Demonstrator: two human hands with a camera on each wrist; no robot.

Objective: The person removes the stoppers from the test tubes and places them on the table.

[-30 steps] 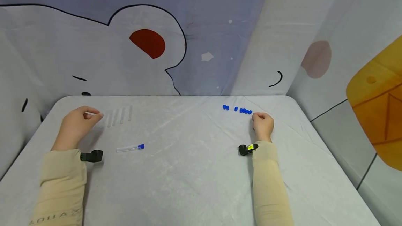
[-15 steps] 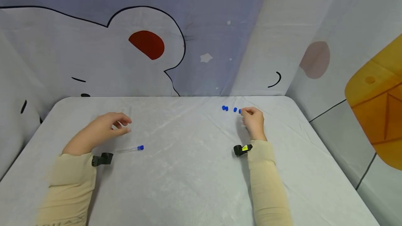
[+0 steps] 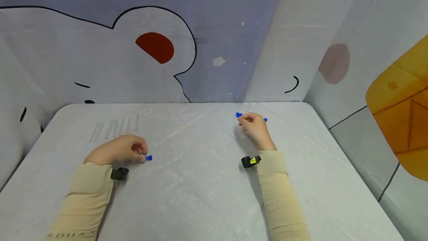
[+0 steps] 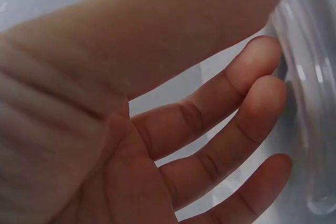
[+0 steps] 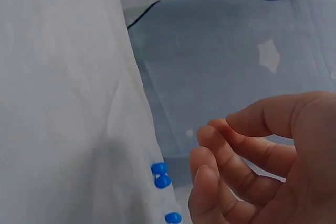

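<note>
A clear test tube [image 4: 313, 108] with a blue cap [image 3: 149, 157] lies on the table at left of centre. My left hand [image 3: 123, 148] is over it, thumb and forefinger pinching it close to the cap. The other fingers hang loosely bent beside the tube. Most of the tube is hidden behind this hand in the head view. Toward the back right, my right hand [image 3: 256, 130] hovers over a row of loose blue caps [image 5: 161, 174]. Its thumb and fingertips are close together, with nothing seen between them, and it hides part of the row.
Several clear tubes [image 3: 115, 127] without caps lie side by side at the back left. One blue cap [image 3: 265, 119] shows just right of my right hand. A white cloth covers the table [image 3: 200, 181], and printed fabric walls [image 3: 227, 40] stand behind and beside it.
My left hand has moved from beside the uncapped tubes, right and nearer, to the capped tube. My right hand has moved left along the row of blue caps.
</note>
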